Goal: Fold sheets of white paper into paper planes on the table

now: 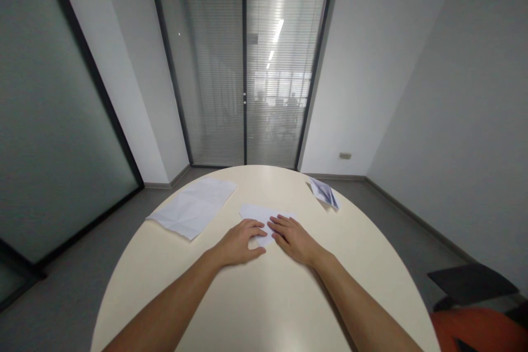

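Where the small white paper sheet [256, 212] lies: on the round cream bench [264, 302], ahead, long edge crosswise
Left hand [241, 243]: grip spread, fingertips on it
Right hand [296, 240]: covering more of it, grip laid flat

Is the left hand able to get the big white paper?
Probably yes. Only table shows between the left hand and the big white paper. But the hand is at the small paper now, so it would have to leave that first.

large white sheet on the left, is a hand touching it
No, left hand and right hand are over the smaller paper, apart from the large white sheet.
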Demonstrator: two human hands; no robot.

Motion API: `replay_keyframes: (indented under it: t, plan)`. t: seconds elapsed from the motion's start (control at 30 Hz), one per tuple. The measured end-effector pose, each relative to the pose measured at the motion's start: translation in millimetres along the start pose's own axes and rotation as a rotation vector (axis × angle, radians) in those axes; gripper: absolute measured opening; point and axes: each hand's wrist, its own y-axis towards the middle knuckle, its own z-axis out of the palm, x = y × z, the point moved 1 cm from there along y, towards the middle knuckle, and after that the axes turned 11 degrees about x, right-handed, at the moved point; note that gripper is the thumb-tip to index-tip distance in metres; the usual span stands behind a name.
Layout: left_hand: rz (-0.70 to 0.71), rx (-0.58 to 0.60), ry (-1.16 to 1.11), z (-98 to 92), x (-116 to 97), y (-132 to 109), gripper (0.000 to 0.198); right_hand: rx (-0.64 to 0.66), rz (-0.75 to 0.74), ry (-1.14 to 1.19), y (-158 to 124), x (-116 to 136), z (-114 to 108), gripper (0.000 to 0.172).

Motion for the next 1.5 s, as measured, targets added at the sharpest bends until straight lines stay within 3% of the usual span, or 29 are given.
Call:
replay_keyframes:
  t: [0.17, 0.33, 0.63, 1.03, 1.2, 1.37, 1.5]
  plan:
    - [0.010, -0.001, 0.020, -0.2, -0.4, 0.8, 0.028, 0.019, 0.008, 0.001, 0.3, -2.6, 2.4, 0.046]
    - [-0.001, -0.044, 0.026, 4.5, 3.3, 3.6, 0.026, -0.081, -0.095, -0.067, 1.0, 1.8, -2.8, 0.040]
    - [-0.055, -0.079, 0.035, 5.3, 5.4, 4.1, 0.039, -0.072, -0.166, -0.030, 1.7, 2.5, -4.6, 0.044]
    - [-0.017, 0.000, 0.130, -2.1, 1.4, -2.4, 0.048, 0.085, 0.011, 0.019, -3.7, 4.0, -5.1, 0.055]
    - [-0.031, -0.021, 0.129, 1.1, 0.3, 1.3, 0.033, 0.140, 0.094, 0.037, -2.5, 2.1, 0.9, 0.066]
    - [-0.038, -0.034, 0.128, 3.0, 1.9, 2.9, 0.029, 0.128, 0.233, -0.013, -3.1, 1.3, -0.3, 0.069]
    - [-0.009, -0.020, 0.127, -0.3, -0.1, 0.6, 0.029, 0.055, 0.260, -0.084, -5.7, 4.2, -7.7, 0.064]
